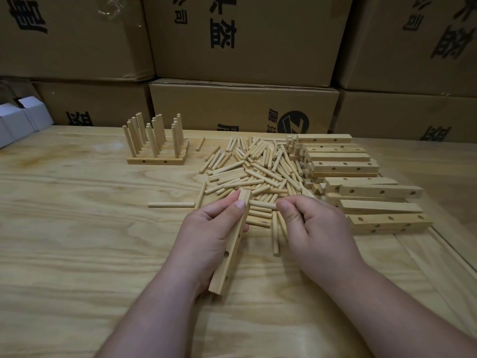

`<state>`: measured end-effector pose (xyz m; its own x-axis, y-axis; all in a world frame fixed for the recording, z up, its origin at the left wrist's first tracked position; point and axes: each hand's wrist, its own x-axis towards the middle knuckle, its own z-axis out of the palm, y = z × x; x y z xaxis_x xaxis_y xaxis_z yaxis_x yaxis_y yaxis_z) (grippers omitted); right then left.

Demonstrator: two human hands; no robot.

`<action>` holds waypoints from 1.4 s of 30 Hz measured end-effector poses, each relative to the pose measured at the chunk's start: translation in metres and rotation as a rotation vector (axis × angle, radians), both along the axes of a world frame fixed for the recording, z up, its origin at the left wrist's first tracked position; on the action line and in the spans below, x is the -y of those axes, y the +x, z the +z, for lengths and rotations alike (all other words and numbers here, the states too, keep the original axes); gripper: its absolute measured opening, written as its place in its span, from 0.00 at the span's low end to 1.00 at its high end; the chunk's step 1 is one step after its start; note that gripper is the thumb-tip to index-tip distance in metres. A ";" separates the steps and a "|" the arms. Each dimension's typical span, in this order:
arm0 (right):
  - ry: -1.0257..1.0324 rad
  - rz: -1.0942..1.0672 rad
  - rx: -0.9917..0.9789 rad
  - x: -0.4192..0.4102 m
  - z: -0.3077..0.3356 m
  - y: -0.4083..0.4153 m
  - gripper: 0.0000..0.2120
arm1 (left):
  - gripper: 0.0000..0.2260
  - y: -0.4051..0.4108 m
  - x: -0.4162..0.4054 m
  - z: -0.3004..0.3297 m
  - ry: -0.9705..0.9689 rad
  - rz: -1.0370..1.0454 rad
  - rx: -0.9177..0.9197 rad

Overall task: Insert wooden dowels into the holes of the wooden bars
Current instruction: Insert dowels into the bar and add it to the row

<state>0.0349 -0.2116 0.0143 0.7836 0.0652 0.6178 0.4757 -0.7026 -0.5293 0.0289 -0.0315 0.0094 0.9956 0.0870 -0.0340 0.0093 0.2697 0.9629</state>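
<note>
My left hand grips a wooden bar with several side holes, held lengthwise and pointing away from me. My right hand pinches a wooden dowel lying sideways, its free end close to the top of the bar. A large loose heap of dowels covers the table beyond both hands. Stacks of drilled wooden bars lie to the right of the heap. At the back left, several finished bars sit side by side with dowels standing upright in them.
The work surface is a pale plywood table. Stray single dowels lie left of the heap. Stacked cardboard boxes wall off the back. Small white boxes stand at the far left edge.
</note>
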 end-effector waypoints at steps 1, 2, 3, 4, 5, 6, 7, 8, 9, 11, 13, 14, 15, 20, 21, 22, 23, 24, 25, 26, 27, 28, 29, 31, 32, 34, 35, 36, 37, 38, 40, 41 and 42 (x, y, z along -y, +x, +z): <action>0.006 -0.004 0.000 -0.001 0.000 -0.001 0.14 | 0.17 0.000 0.000 0.000 0.001 0.000 0.005; 0.013 -0.006 -0.003 -0.001 0.000 -0.001 0.14 | 0.17 -0.001 0.000 0.000 0.004 0.000 0.011; 0.019 -0.004 -0.008 -0.002 0.000 -0.002 0.13 | 0.17 -0.001 0.000 0.001 0.008 0.003 0.015; 0.024 0.003 -0.014 -0.003 0.000 -0.002 0.12 | 0.17 0.000 0.000 0.000 0.009 0.009 0.017; 0.026 0.014 -0.022 -0.004 0.000 -0.002 0.11 | 0.16 0.000 0.000 0.000 0.006 0.019 0.016; 0.023 0.026 -0.030 -0.005 0.000 -0.002 0.10 | 0.15 0.001 0.000 0.000 0.003 0.028 0.015; 0.016 0.037 -0.036 -0.006 0.001 -0.002 0.10 | 0.14 0.001 0.000 0.000 -0.001 0.036 0.013; 0.005 0.044 -0.037 -0.006 0.001 -0.003 0.09 | 0.13 0.001 0.001 0.000 -0.005 0.040 0.013; -0.004 0.048 -0.037 -0.007 0.001 -0.003 0.08 | 0.12 0.000 0.002 0.001 -0.009 0.041 0.015; -0.016 0.049 -0.044 -0.006 0.002 -0.003 0.08 | 0.11 0.000 0.003 0.001 -0.024 0.038 0.023; -0.009 0.062 -0.059 -0.004 0.001 -0.002 0.08 | 0.11 0.000 0.002 0.001 -0.038 0.029 0.026; 0.005 0.073 -0.070 -0.003 0.001 -0.001 0.08 | 0.12 0.000 0.002 0.000 -0.039 0.019 0.027; 0.022 0.084 -0.082 -0.002 0.002 -0.001 0.08 | 0.14 0.000 0.002 0.001 -0.042 0.007 0.026; 0.059 0.081 -0.098 -0.002 0.001 -0.001 0.08 | 0.09 0.000 0.003 -0.001 -0.047 0.009 0.045; 0.058 0.069 -0.096 -0.005 0.000 -0.001 0.08 | 0.06 0.000 0.004 -0.001 -0.036 0.022 0.048; 0.057 0.057 -0.095 -0.006 0.000 -0.002 0.08 | 0.05 0.000 0.005 -0.002 -0.026 0.031 0.053; 0.060 0.048 -0.096 -0.008 -0.001 -0.002 0.08 | 0.05 0.000 0.005 -0.003 -0.021 0.035 0.057; 0.066 0.046 -0.099 -0.008 -0.001 -0.003 0.08 | 0.06 0.000 0.005 -0.004 -0.021 0.035 0.057; 0.073 0.053 -0.101 -0.008 -0.001 -0.003 0.07 | 0.06 0.000 0.004 -0.003 -0.022 0.031 0.053; 0.081 0.065 -0.105 -0.007 -0.001 -0.003 0.07 | 0.07 0.000 0.003 -0.003 -0.021 0.023 0.051; 0.090 0.076 -0.111 -0.006 -0.001 -0.002 0.07 | 0.10 0.000 0.003 -0.002 -0.017 0.014 0.049; 0.102 0.085 -0.121 -0.004 -0.001 -0.001 0.07 | 0.13 0.000 0.002 -0.003 -0.011 0.006 0.047; 0.114 0.092 -0.134 -0.002 -0.001 -0.001 0.07 | 0.16 0.001 0.001 -0.003 0.002 -0.003 0.045; 0.135 0.102 -0.155 0.000 -0.003 0.001 0.06 | 0.18 0.001 0.001 -0.004 0.037 -0.020 0.050; 0.143 0.103 -0.156 0.001 -0.004 0.001 0.06 | 0.17 0.001 0.001 -0.003 0.046 -0.023 0.055; 0.167 0.095 -0.138 -0.001 -0.006 0.001 0.05 | 0.12 -0.001 0.000 -0.002 0.055 -0.029 0.069; 0.187 0.090 -0.127 -0.002 -0.007 0.001 0.05 | 0.11 -0.001 0.000 -0.002 0.071 -0.030 0.072; 0.210 0.084 -0.117 -0.004 -0.007 0.001 0.05 | 0.11 -0.001 0.000 -0.001 0.088 -0.032 0.073; 0.237 0.077 -0.108 -0.005 -0.008 0.001 0.05 | 0.13 0.000 0.000 -0.001 0.104 -0.041 0.067; 0.265 0.069 -0.100 -0.005 -0.008 0.001 0.05 | 0.15 0.000 0.000 -0.001 0.118 -0.055 0.061; 0.315 0.054 -0.084 -0.004 -0.007 0.002 0.05 | 0.15 0.001 0.001 -0.003 0.165 -0.074 0.058; 0.332 0.049 -0.080 -0.002 -0.007 0.002 0.06 | 0.11 0.001 0.002 -0.004 0.201 -0.074 0.062; 0.344 0.051 -0.083 -0.002 -0.006 0.002 0.09 | 0.07 0.001 0.002 -0.005 0.228 -0.071 0.063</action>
